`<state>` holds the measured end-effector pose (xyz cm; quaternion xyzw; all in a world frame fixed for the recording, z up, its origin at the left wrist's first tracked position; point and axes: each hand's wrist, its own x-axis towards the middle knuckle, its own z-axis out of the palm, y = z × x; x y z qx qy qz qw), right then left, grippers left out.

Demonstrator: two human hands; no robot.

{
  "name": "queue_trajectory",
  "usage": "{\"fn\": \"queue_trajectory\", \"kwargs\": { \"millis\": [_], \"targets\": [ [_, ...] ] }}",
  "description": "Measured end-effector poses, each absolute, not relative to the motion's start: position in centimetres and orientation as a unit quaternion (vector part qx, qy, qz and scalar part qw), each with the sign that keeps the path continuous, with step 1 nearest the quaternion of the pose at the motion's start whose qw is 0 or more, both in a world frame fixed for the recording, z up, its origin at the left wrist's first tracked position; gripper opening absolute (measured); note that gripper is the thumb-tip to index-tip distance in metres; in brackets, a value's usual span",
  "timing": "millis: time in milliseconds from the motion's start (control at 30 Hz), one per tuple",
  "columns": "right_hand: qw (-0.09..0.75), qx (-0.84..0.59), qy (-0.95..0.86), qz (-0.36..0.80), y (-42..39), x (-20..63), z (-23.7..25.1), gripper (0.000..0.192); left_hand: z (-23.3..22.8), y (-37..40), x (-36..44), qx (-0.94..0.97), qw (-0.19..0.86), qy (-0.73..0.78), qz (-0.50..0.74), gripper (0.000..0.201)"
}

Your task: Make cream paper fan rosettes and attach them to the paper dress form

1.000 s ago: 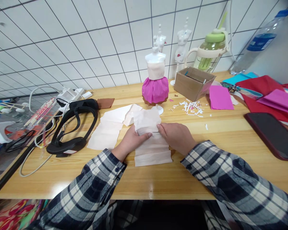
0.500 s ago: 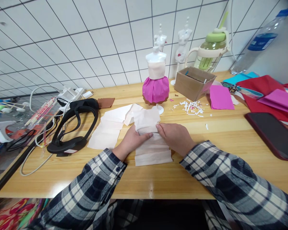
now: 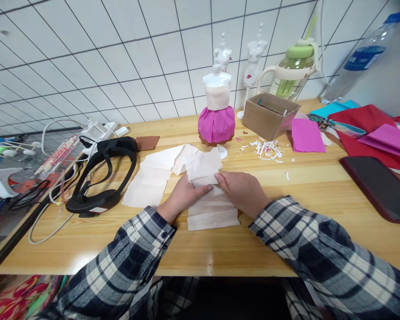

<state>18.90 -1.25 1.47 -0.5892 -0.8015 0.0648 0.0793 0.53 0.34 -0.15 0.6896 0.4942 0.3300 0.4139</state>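
A pale cream strip of pleated paper (image 3: 211,213) lies on the wooden table (image 3: 220,253) in front of me. My left hand (image 3: 183,195) pinches its left side, thumb pressed on a fold. My right hand (image 3: 242,191) pinches the same fold from the right, fingertips almost meeting the left thumb. The upper part of the paper (image 3: 203,163) stands up crumpled behind my fingers. A second cream sheet (image 3: 151,178) lies flat to the left. A small white mannequin with a cream top and magenta paper skirt (image 3: 216,120) stands just behind the paper.
A black headband device (image 3: 102,178) with cables lies at the left. A cardboard box (image 3: 269,114), white paper scraps (image 3: 265,149), magenta paper (image 3: 306,135) and red sheets (image 3: 366,129) sit at the right. A dark phone (image 3: 380,186) lies near the right edge. A green-lidded jug (image 3: 293,71) stands by the wall.
Both hands have shifted slightly up the paper, drawing the fold tighter. Everything else stays in place.
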Motion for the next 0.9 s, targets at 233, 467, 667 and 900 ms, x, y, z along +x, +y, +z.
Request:
{"fn": "queue_trajectory", "kwargs": {
  "millis": [233,467,667,900],
  "targets": [
    [0.082,-0.590,-0.801,0.063,-1.33,18.71,1.43,0.047,-0.19,0.33,0.64,0.680,0.435,0.486,0.334,0.055],
    [0.084,-0.590,-0.801,0.052,-1.22,18.94,1.24,0.047,-0.04,0.37,0.43,0.688,0.433,0.483,0.326,0.058],
    [0.070,-0.613,-0.784,0.068,-0.72,19.52,1.36,0.048,-0.18,0.38,0.31,0.635,0.518,0.462,0.340,0.064],
    [0.120,-0.623,-0.763,0.121,-0.75,19.50,1.22,0.031,0.02,0.27,0.54,0.633,0.528,0.463,0.326,0.055]
  ]
}}
